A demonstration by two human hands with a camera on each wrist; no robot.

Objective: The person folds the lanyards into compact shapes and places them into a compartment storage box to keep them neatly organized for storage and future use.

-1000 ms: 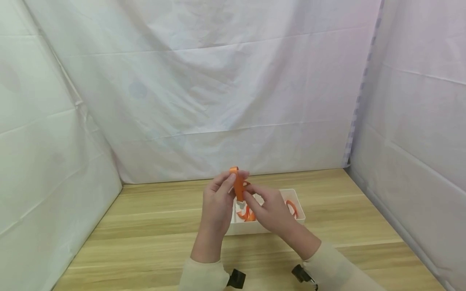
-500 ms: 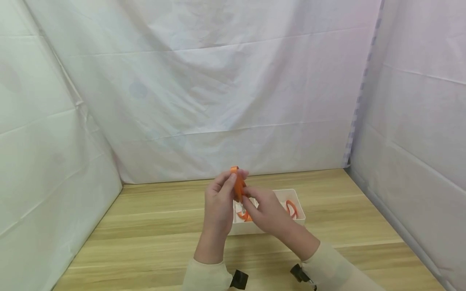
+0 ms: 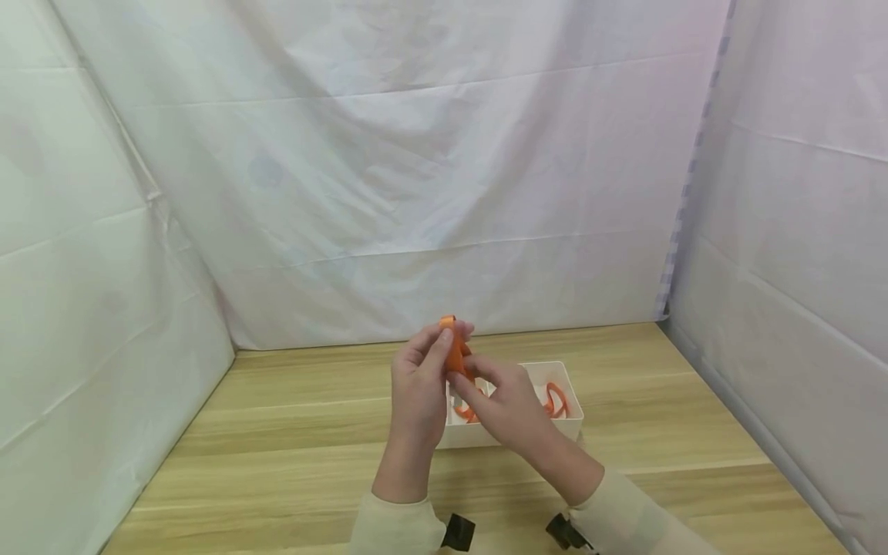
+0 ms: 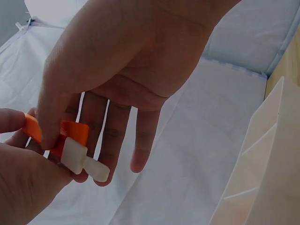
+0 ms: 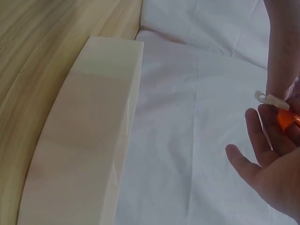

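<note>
A folded orange lanyard (image 3: 454, 356) is held up over the near-left part of a white box (image 3: 472, 438). My left hand (image 3: 418, 385) pinches its upper loop between thumb and fingers. Lower down, the thumb and fingers of my right hand (image 3: 512, 401) grip the strap. In the left wrist view a white plastic clip (image 4: 73, 155) sticks out from the orange band (image 4: 75, 131), and the other left fingers extend past it. The right wrist view shows the clip's hooked end (image 5: 272, 100) beyond the right fingers. Part of the strap is hidden by both hands.
Inside the box lie more orange straps, one looped in the right part (image 3: 557, 401) and one at the left (image 3: 466, 413). Dividers split the box. It stands on a wood-grain table (image 3: 312, 432), with white cloth (image 3: 416, 193) hanging behind and on both sides.
My right fingers have shifted slightly left along the lanyard's lower end. The pale clip that hung below the strap is now hidden in the head view. The left hand has barely moved.
</note>
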